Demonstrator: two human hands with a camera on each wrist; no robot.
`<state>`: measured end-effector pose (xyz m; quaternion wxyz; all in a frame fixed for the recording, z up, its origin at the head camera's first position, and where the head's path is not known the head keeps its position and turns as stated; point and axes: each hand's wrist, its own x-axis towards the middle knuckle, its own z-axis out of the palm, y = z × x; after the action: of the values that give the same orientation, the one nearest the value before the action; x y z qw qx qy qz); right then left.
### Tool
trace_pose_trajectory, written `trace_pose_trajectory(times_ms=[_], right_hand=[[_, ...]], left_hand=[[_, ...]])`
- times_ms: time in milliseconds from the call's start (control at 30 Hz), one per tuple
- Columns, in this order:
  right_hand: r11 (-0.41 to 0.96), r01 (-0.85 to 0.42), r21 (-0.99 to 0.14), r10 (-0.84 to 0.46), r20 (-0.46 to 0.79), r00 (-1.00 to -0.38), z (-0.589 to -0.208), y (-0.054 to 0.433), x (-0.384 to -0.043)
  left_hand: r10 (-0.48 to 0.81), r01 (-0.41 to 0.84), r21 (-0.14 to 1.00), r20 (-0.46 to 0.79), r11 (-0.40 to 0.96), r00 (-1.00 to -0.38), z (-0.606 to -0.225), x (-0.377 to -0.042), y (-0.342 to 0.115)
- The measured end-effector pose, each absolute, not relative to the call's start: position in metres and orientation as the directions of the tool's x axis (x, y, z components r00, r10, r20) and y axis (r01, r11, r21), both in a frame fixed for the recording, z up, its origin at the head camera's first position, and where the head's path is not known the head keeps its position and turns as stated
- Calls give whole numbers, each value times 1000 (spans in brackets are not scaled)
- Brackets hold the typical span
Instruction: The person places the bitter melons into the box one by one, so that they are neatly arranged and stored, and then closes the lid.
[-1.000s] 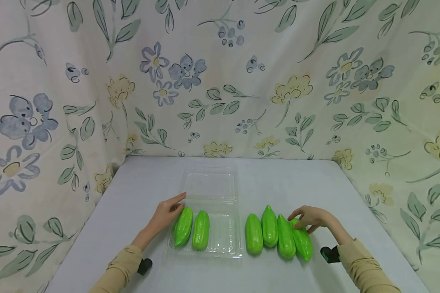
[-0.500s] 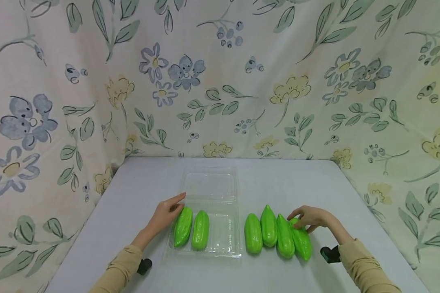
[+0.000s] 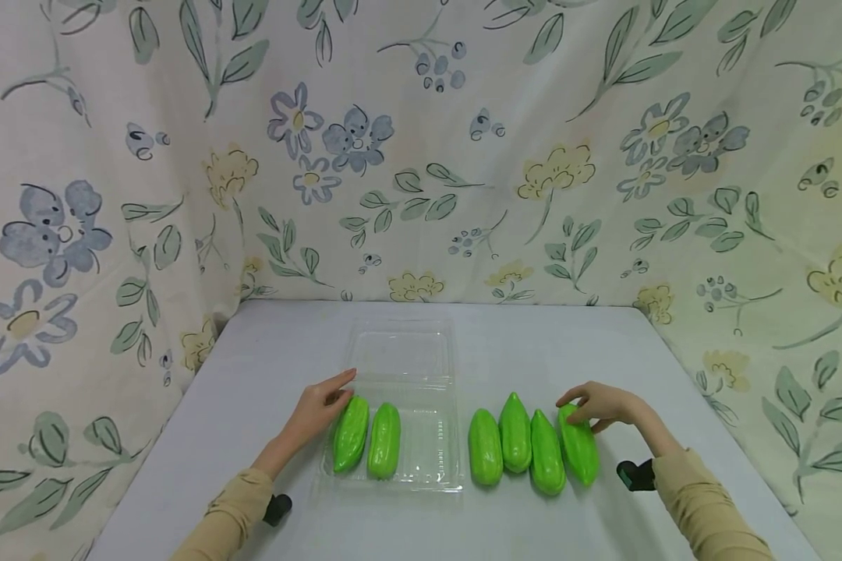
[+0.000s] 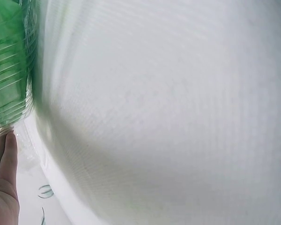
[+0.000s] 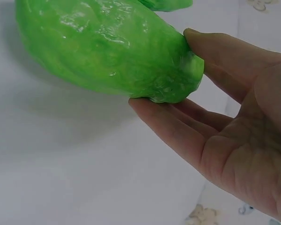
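Observation:
My right hand [image 3: 603,405] pinches the far end of the rightmost green, cucumber-like vegetable [image 3: 581,452]. In the right wrist view, thumb and fingers sit on opposite sides of this glossy vegetable [image 5: 107,51], and a shadow lies below it. An open clear plastic clamshell box [image 3: 428,460] lies left of centre, its lid folded back. Two similar vegetables [image 3: 384,442] lie side by side in its left part. My left hand [image 3: 319,407] is at the box's left side; in the left wrist view its straight fingers [image 4: 8,157] touch the ribbed wall. The left thumb is hidden there.
Three more green vegetables [image 3: 515,436] lie in a row between the box and my right hand. The white table [image 3: 554,343] ends at a floral curtain [image 3: 421,156] at the back and sides. A dark device [image 3: 277,510] is on each wrist.
The right hand has moved slightly right and away from me with the rightmost vegetable, which now stands apart from its neighbour. The left hand and box have stayed put.

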<state>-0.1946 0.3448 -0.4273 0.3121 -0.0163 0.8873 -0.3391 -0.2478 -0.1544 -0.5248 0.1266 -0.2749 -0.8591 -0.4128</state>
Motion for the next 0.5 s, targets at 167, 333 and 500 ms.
trace_pose_trajectory(times_ms=[167, 333, 500], right_hand=[[764, 163, -624, -242, -512, -824, -424, 349, -199], [767, 154, -623, -226, -487, -844, -422, 353, -203], [759, 185, -624, -177, -471, -864, -421, 359, -206]], left_hand=[[363, 566, 638, 434, 522, -824, -524, -247, -154], [365, 567, 636, 433, 524, -824, -522, -247, -154], [362, 566, 643, 435, 516, -824, -521, -246, -154]])
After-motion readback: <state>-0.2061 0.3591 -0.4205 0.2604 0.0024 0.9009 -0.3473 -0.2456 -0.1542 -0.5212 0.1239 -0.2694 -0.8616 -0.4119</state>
